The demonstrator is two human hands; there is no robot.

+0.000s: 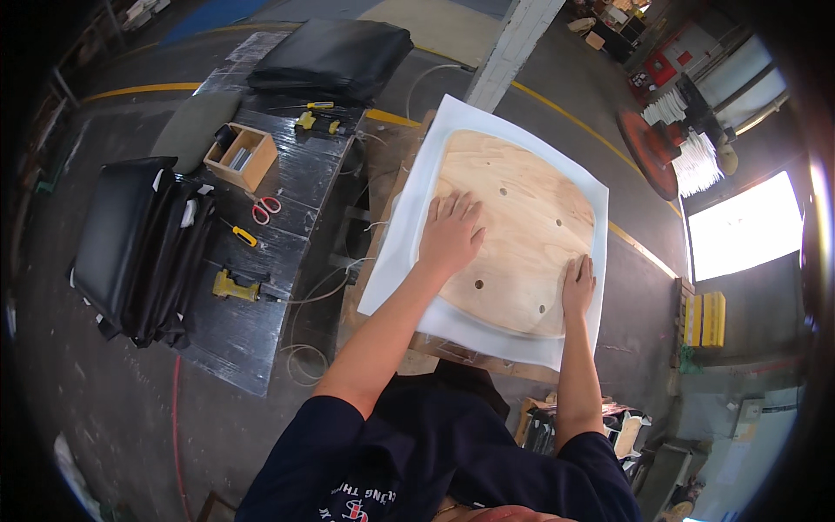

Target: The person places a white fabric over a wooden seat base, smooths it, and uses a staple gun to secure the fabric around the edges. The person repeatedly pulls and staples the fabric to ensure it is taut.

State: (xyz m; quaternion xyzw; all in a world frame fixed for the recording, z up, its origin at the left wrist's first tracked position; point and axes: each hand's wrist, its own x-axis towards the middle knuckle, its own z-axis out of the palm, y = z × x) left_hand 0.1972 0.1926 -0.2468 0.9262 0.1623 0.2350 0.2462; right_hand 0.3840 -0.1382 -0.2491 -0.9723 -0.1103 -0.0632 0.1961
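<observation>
In front of me a curved plywood panel (513, 235) with several drilled holes lies on a larger white sheet (404, 261), whose border shows all round it. My left hand (452, 228) rests flat on the panel's left part, fingers spread and holding nothing. Against the panel's lower right edge lies my right hand (578, 287), its fingers stretched out over the wood and the white border. Under the sheet, the edge of a brown worktable (396, 143) shows.
On the plastic-covered table (287, 252) to the left are a yellow staple gun (237, 285), a yellow-handled screwdriver (243, 236), red-handled scissors (266, 209), a wooden box (243, 159) and black upholstered pads (130, 244). Air hoses (304, 365) hang between the tables. A post (513, 52) stands beyond.
</observation>
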